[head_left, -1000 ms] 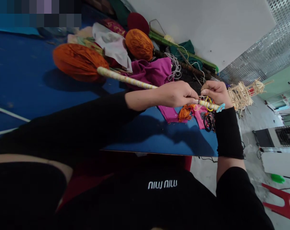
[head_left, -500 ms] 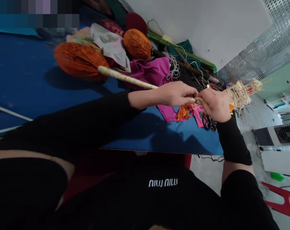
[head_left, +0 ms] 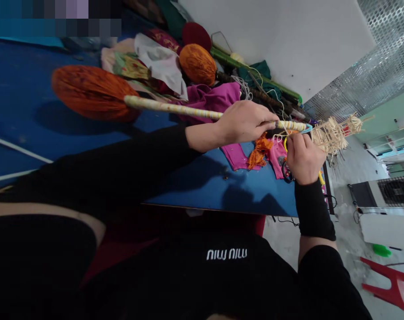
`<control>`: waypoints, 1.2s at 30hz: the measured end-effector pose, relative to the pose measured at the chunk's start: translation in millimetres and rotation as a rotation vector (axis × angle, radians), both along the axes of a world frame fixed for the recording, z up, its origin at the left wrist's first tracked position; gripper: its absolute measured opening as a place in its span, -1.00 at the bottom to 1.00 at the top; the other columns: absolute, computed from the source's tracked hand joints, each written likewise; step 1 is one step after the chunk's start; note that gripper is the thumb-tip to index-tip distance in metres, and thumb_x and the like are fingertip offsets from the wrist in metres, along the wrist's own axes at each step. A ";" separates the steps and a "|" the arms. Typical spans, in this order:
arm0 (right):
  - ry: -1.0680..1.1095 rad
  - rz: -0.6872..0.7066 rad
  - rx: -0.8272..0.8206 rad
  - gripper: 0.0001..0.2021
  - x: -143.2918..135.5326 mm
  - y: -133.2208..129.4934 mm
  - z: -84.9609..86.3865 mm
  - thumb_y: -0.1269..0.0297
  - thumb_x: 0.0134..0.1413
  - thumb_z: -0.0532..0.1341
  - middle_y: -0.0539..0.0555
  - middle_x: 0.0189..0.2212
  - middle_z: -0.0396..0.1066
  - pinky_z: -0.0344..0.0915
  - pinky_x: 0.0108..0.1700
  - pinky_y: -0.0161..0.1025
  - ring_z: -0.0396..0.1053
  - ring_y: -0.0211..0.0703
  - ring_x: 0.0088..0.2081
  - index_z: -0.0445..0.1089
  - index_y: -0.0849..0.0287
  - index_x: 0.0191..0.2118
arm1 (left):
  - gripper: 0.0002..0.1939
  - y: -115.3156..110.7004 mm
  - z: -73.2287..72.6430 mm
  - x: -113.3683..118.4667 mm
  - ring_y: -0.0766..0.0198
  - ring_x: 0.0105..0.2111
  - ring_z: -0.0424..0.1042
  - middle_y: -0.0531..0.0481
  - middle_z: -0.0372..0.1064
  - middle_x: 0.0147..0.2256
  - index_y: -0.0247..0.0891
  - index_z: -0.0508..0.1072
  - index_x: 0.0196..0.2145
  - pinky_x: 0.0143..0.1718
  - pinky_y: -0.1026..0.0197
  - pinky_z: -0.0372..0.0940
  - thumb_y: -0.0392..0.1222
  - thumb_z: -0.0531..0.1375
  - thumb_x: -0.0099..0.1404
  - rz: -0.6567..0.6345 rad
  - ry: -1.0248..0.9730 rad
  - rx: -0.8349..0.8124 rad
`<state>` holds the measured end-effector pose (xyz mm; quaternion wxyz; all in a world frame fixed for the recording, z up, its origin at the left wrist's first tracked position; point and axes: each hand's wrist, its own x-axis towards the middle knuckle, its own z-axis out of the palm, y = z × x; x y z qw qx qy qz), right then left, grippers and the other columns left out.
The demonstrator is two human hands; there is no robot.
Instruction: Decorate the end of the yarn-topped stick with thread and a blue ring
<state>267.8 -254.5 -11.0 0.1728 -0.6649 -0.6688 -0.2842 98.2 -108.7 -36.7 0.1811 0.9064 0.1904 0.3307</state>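
My left hand (head_left: pixel 243 123) is closed around a stick (head_left: pixel 191 111) wrapped in white and yellow strips. A bulb covered in gathered orange cloth (head_left: pixel 91 93) forms the stick's left end, and its other end comes out past my fingers. Just below that end is my right hand (head_left: pixel 305 155), closed in a fist with its fingertips turned down. A thin pale string (head_left: pixel 282 134) runs between the stick and my right fingers, which seem to grip it. Beneath the hands lie crumpled orange cloth (head_left: pixel 260 149), pink cloth (head_left: pixel 278 156) and partly hidden scissors (head_left: pixel 287 171).
Both forearms reach over a blue tabletop (head_left: pixel 188 182). Behind the stick lie purple cloth (head_left: pixel 215 95), white cloth (head_left: pixel 160 58), another orange bulb (head_left: pixel 198 64) and a green pole (head_left: pixel 226 58). A pale bundle of short sticks (head_left: pixel 331 133) stands at the right. A red stool (head_left: pixel 388 278) is on the floor.
My right hand has moved away from my left fingertips, slightly down and right, uncovering the stick's end and the string. The orange bulb has swung left and a little lower.
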 end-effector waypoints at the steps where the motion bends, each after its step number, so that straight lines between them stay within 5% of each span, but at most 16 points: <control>1: 0.015 0.009 0.009 -0.64 -1.8 -0.5 -4.8 0.12 0.45 0.03 0.05 -0.47 0.40 -0.05 -0.40 -0.20 0.19 -0.25 -0.47 0.46 0.14 -0.30 | -0.54 -1.1 0.3 0.2 0.20 -0.21 0.53 -0.01 0.63 -0.19 -0.11 0.64 0.05 -0.23 0.21 0.25 -0.04 0.01 0.44 0.009 0.010 -0.001; 8: 0.130 0.172 0.055 -0.72 -10.1 -0.4 -41.9 0.24 0.42 0.06 0.09 -0.43 0.52 0.07 -0.38 -0.24 0.34 -0.24 -0.46 0.51 0.16 -0.20 | -0.54 -5.1 0.3 3.3 0.16 -0.15 0.55 -0.06 0.63 -0.11 -0.17 0.64 0.04 -0.18 0.19 0.27 -0.04 0.01 0.44 0.033 0.082 -0.054; 15: 0.538 0.226 0.153 -0.68 -8.3 7.4 -68.6 0.08 0.40 0.08 0.06 -0.45 0.48 0.29 -0.33 -0.25 0.38 -0.22 -0.44 0.50 0.12 -0.22 | -0.61 -2.0 6.8 -2.7 0.21 -0.29 0.51 -0.04 0.61 -0.33 -0.20 0.68 -0.08 -0.26 0.22 0.23 -0.03 0.10 0.39 -0.062 0.041 -0.172; 23: 1.139 0.272 0.129 -0.57 0.0 35.8 -89.6 -0.16 0.18 0.25 -0.13 -0.66 0.10 0.21 -0.43 -0.29 0.09 -0.33 -0.56 0.39 0.12 -0.47 | -0.67 -2.7 9.1 -5.1 0.29 -0.41 0.46 -0.04 0.59 -0.37 -0.30 0.63 -0.13 -0.33 0.26 0.23 -0.11 0.15 0.29 -0.220 0.035 -0.311; 27: 1.151 0.256 0.037 -0.68 14.4 46.1 -83.8 -0.01 0.13 0.30 -0.07 -0.59 0.22 0.31 -0.34 -0.26 0.25 -0.26 -0.45 0.39 0.11 -0.47 | -0.68 -3.9 11.1 -6.9 0.23 -0.31 0.55 -0.07 0.62 -0.28 -0.32 0.56 -0.11 -0.26 0.25 0.35 -0.14 0.18 0.26 -0.309 0.022 -0.423; 31: 0.927 0.344 -0.066 -0.81 25.8 51.8 -63.3 0.17 0.19 0.26 0.00 -0.44 0.38 0.38 -0.20 -0.21 0.32 -0.23 -0.35 0.43 0.11 -0.42 | -0.74 -0.9 10.9 -8.8 0.26 -0.34 0.55 -0.06 0.61 -0.30 -0.30 0.56 -0.14 -0.29 0.26 0.35 -0.14 0.18 0.31 -0.334 0.089 -0.438; 36: 0.674 0.433 -0.002 -0.64 35.5 56.1 -43.9 -0.03 0.24 0.28 -0.04 -0.49 0.37 0.28 -0.31 -0.25 0.29 -0.27 -0.42 0.44 0.12 -0.46 | -0.71 2.9 6.8 -8.2 0.33 -0.51 0.43 -0.10 0.56 -0.40 -0.34 0.59 -0.11 -0.40 0.26 0.29 -0.10 0.19 0.36 -0.387 0.145 -0.540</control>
